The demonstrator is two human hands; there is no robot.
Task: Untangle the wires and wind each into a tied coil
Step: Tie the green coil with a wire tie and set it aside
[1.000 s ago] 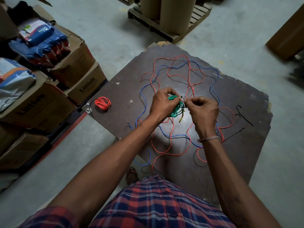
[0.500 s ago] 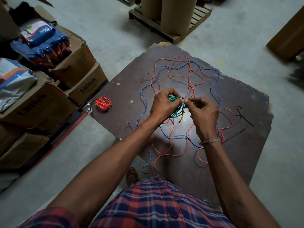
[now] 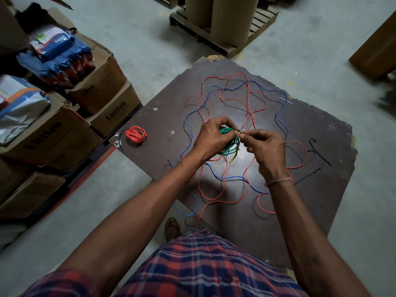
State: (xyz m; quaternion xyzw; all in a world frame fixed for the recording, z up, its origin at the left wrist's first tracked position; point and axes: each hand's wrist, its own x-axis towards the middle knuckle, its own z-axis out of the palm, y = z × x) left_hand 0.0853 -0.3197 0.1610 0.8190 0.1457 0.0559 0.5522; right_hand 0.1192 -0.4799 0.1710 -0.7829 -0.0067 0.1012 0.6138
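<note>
In the head view the left hand (image 3: 211, 139) grips the green coil (image 3: 230, 142) steady, so that the right hand (image 3: 264, 147), touching it, can pinch the tie; loose wires (image 3: 248, 99) lie beyond both hands.

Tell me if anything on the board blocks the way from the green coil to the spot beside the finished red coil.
A loose blue wire lies across that path, left of the green coil held in both hands. Beyond it, the board up to the red coil looks bare.

Green coil (image 3: 230, 144); red coil (image 3: 136, 135); red-blue plaid shirt (image 3: 203, 269); brown board (image 3: 310, 146).
</note>
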